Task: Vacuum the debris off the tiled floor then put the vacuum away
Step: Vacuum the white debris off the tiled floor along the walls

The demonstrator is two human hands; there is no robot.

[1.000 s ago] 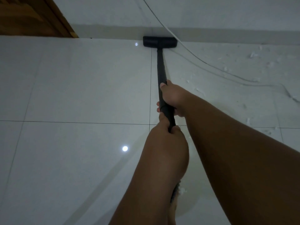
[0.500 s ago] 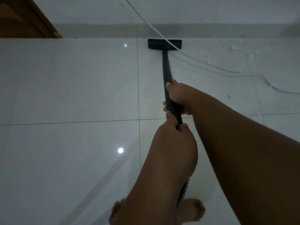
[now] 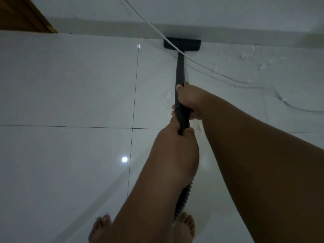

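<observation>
Fingers (image 3: 179, 89) still grip wand (image 3: 180, 71); floor head (image 3: 190, 44) now under cable (image 3: 201, 64).

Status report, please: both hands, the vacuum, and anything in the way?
Left grip and right grip both on vacuum wand. Floor head at wall base. White cord crosses the wand; debris scattered at right.

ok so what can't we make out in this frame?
- Vacuum body: head view, out of frame; the ribbed hose runs behind the left forearm toward the bottom edge.
- Wand: head view, grip section covered by the left hand and right hand.
- White cable: ends cut off by the top and right edges.
- Debris: too small and dim to identify.
</observation>
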